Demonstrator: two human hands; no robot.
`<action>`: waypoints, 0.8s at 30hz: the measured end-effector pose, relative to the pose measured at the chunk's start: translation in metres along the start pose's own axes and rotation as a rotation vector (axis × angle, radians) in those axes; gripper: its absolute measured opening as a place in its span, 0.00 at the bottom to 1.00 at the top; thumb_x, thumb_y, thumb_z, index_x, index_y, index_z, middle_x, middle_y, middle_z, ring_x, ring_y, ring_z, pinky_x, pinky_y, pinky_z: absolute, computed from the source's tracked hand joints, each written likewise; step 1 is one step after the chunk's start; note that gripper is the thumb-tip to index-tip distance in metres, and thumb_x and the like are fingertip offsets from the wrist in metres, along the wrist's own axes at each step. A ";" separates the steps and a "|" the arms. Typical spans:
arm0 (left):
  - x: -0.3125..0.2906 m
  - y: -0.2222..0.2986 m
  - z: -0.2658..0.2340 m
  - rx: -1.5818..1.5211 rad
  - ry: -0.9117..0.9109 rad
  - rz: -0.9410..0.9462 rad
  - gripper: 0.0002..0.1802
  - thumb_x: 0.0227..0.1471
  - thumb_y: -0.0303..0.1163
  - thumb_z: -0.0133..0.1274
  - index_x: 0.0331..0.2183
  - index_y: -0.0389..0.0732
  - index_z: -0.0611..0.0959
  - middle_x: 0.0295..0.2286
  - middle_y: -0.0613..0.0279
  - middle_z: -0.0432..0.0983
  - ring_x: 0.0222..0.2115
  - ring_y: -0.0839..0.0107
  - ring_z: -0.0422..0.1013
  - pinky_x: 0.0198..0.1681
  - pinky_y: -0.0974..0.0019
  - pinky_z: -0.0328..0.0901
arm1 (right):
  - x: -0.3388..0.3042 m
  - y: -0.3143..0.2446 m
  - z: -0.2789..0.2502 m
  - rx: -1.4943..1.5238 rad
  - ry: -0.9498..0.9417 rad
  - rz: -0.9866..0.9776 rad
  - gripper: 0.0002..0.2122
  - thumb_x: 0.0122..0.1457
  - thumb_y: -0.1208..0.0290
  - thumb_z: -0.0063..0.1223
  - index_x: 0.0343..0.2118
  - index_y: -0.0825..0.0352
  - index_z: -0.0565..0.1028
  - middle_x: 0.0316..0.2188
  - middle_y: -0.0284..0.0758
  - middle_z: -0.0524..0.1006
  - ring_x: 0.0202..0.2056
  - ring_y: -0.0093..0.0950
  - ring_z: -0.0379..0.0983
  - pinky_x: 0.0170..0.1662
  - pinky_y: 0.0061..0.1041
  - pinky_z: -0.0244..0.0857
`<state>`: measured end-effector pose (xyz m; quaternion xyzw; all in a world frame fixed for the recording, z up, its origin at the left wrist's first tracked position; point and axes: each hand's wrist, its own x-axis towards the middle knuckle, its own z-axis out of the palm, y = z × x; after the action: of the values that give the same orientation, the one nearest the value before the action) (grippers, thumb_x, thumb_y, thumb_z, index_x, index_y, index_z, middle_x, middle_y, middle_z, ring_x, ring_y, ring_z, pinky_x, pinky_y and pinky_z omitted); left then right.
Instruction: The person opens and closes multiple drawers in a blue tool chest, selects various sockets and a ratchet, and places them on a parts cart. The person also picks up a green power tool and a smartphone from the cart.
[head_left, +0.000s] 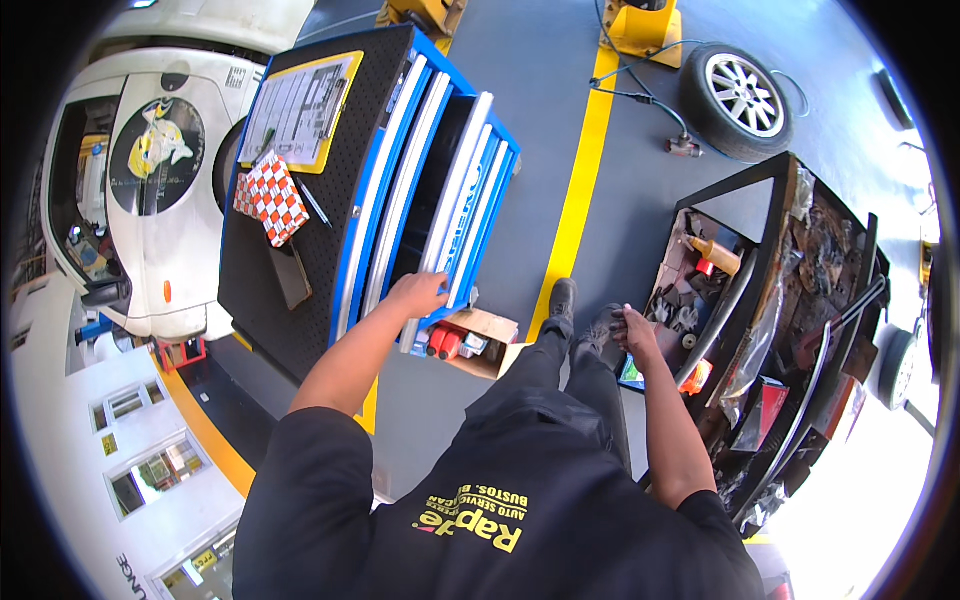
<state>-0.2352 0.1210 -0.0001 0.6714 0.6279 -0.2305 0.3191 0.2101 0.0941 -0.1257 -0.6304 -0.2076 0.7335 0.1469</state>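
Observation:
My left hand (417,296) is closed over the top edge of a pulled-out drawer (458,190) with a silver rim. That drawer belongs to a blue and black tool cabinet (335,215) at my left; its inside is dark and its contents do not show. My right hand (636,335) hangs low in front of my right leg, fingers loosely apart with nothing visible in them. Nearest to it is a black tool cart (760,260), whose tray holds a tan bottle (714,255) and several small parts and tools.
On the cabinet top lie a yellow clipboard (345,95) with papers, a checkered box (270,200) and a phone-like dark slab (290,278). A cardboard box (485,325) sits below the drawers. Beyond are a wheel (740,100), an air hose, yellow lift bases and a white car (150,190).

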 end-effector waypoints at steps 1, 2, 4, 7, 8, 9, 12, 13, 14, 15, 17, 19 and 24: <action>-0.003 -0.010 0.000 0.081 -0.020 -0.027 0.18 0.51 0.41 0.54 0.41 0.42 0.78 0.35 0.48 0.79 0.40 0.49 0.75 0.44 0.49 0.68 | -0.007 -0.004 0.000 -0.004 -0.004 -0.017 0.22 0.67 0.47 0.38 0.43 0.62 0.75 0.28 0.28 0.75 0.22 0.18 0.68 0.26 0.19 0.61; -0.006 -0.019 -0.001 0.160 -0.064 -0.041 0.19 0.50 0.42 0.54 0.42 0.42 0.78 0.35 0.48 0.80 0.40 0.49 0.75 0.45 0.49 0.68 | -0.014 -0.008 0.000 -0.021 -0.002 -0.028 0.22 0.67 0.46 0.38 0.43 0.61 0.76 0.28 0.27 0.75 0.23 0.17 0.68 0.27 0.19 0.61; -0.008 -0.028 0.000 0.328 -0.161 -0.077 0.23 0.50 0.44 0.55 0.45 0.43 0.77 0.36 0.48 0.80 0.41 0.49 0.76 0.45 0.48 0.68 | -0.028 -0.012 -0.002 0.001 -0.001 -0.045 0.22 0.67 0.46 0.38 0.43 0.61 0.76 0.28 0.27 0.76 0.23 0.17 0.69 0.27 0.19 0.61; -0.010 -0.030 0.005 0.575 -0.349 0.016 0.28 0.49 0.48 0.56 0.50 0.45 0.75 0.37 0.51 0.81 0.41 0.52 0.77 0.46 0.48 0.67 | -0.047 -0.011 -0.009 0.002 0.012 -0.036 0.21 0.67 0.47 0.38 0.43 0.60 0.75 0.28 0.26 0.76 0.24 0.17 0.69 0.28 0.19 0.61; -0.009 -0.029 0.006 0.646 -0.414 0.024 0.32 0.49 0.51 0.56 0.52 0.47 0.73 0.38 0.54 0.81 0.42 0.56 0.77 0.47 0.50 0.65 | -0.053 -0.009 -0.011 0.002 0.023 -0.022 0.21 0.67 0.47 0.38 0.43 0.60 0.75 0.28 0.26 0.75 0.24 0.17 0.69 0.29 0.19 0.61; -0.009 -0.029 0.006 0.709 -0.435 0.041 0.34 0.48 0.55 0.56 0.53 0.48 0.73 0.40 0.55 0.80 0.43 0.58 0.76 0.46 0.52 0.67 | -0.059 -0.007 -0.014 0.003 0.034 -0.011 0.21 0.67 0.48 0.37 0.43 0.60 0.75 0.28 0.26 0.75 0.24 0.17 0.69 0.29 0.20 0.61; -0.005 -0.031 0.001 0.835 -0.552 0.035 0.40 0.47 0.63 0.56 0.55 0.49 0.73 0.42 0.56 0.79 0.44 0.60 0.76 0.43 0.56 0.69 | -0.075 -0.002 -0.020 0.004 0.084 0.021 0.23 0.68 0.48 0.37 0.44 0.64 0.74 0.29 0.30 0.75 0.23 0.19 0.68 0.27 0.20 0.61; -0.005 -0.033 -0.001 0.858 -0.550 0.053 0.41 0.46 0.65 0.56 0.54 0.49 0.73 0.42 0.57 0.78 0.43 0.59 0.76 0.43 0.56 0.68 | -0.080 -0.001 -0.021 -0.011 0.101 0.049 0.23 0.68 0.48 0.37 0.44 0.64 0.74 0.29 0.30 0.75 0.23 0.19 0.68 0.27 0.20 0.61; -0.004 -0.032 0.000 0.820 -0.566 0.013 0.41 0.45 0.64 0.57 0.55 0.50 0.73 0.43 0.57 0.77 0.45 0.60 0.75 0.44 0.57 0.68 | -0.083 -0.002 -0.021 -0.013 0.105 0.062 0.22 0.68 0.48 0.37 0.44 0.63 0.75 0.29 0.30 0.75 0.23 0.19 0.68 0.27 0.20 0.62; -0.002 -0.032 0.001 0.795 -0.581 -0.034 0.42 0.44 0.64 0.59 0.55 0.50 0.73 0.44 0.56 0.76 0.46 0.61 0.74 0.45 0.57 0.68 | -0.087 -0.002 -0.022 -0.006 0.089 0.048 0.22 0.68 0.48 0.37 0.44 0.63 0.75 0.29 0.30 0.75 0.23 0.18 0.68 0.28 0.20 0.61; 0.003 -0.026 0.007 0.770 -0.558 -0.131 0.43 0.42 0.63 0.61 0.56 0.51 0.73 0.46 0.56 0.75 0.49 0.62 0.73 0.45 0.57 0.69 | -0.093 -0.003 -0.022 -0.004 0.081 0.042 0.21 0.68 0.49 0.37 0.44 0.62 0.75 0.29 0.29 0.75 0.24 0.18 0.68 0.28 0.20 0.61; 0.006 -0.018 0.016 0.796 -0.568 -0.131 0.44 0.41 0.63 0.63 0.56 0.52 0.73 0.48 0.57 0.73 0.51 0.62 0.71 0.45 0.57 0.69 | -0.098 -0.005 -0.024 0.011 0.074 0.049 0.21 0.68 0.50 0.36 0.45 0.62 0.74 0.29 0.28 0.74 0.25 0.18 0.68 0.30 0.20 0.61; 0.012 0.027 0.036 0.710 -0.575 -0.085 0.42 0.39 0.63 0.64 0.53 0.51 0.76 0.47 0.60 0.76 0.49 0.61 0.73 0.47 0.57 0.68 | -0.098 -0.018 -0.021 0.020 0.044 0.050 0.21 0.69 0.50 0.36 0.45 0.64 0.73 0.29 0.27 0.73 0.25 0.17 0.68 0.29 0.19 0.62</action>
<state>-0.2036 0.1035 -0.0300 0.6216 0.4229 -0.6213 0.2207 0.2463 0.0659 -0.0345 -0.6497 -0.1813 0.7250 0.1392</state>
